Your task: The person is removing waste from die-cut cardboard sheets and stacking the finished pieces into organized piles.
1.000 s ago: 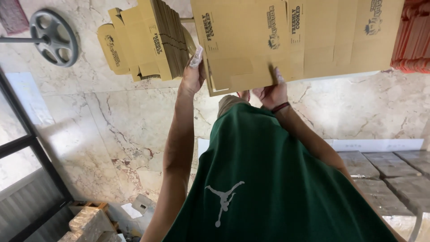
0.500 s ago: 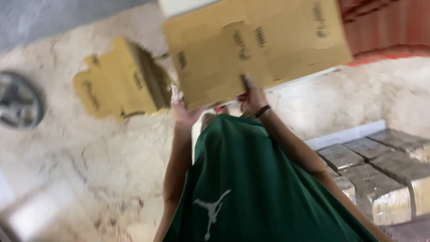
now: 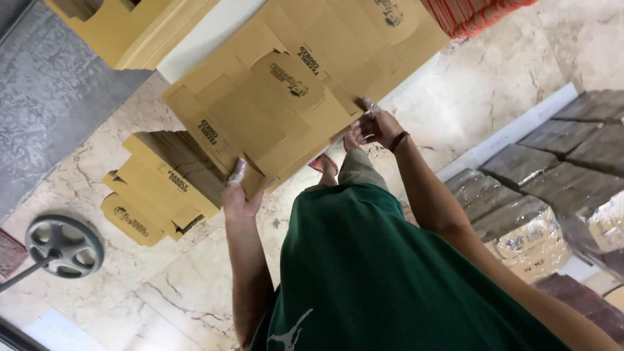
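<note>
I hold a thick stack of flat brown cardboard box blanks (image 3: 292,97) in front of me, above a marble floor. My left hand (image 3: 240,192) grips the stack's near left corner, fingers curled over the edge. At the near right edge my right hand (image 3: 374,127), with a dark band on the wrist, presses against the stack. A second stack of the same folded blanks (image 3: 162,188) lies on the floor just left of my left hand. My green shirt fills the bottom of the view.
Another pile of cardboard blanks (image 3: 130,26) sits at the top left. A grey spoked wheel on a rod (image 3: 64,246) lies at the left. Plastic-wrapped bundles (image 3: 552,195) line the right side. An orange-red ribbed stack (image 3: 474,13) is at the top right.
The view has swung and tilted, so the floor stack now sits lower left. Both hands keep their hold on the cardboard stack, which has turned at an angle in the frame.
</note>
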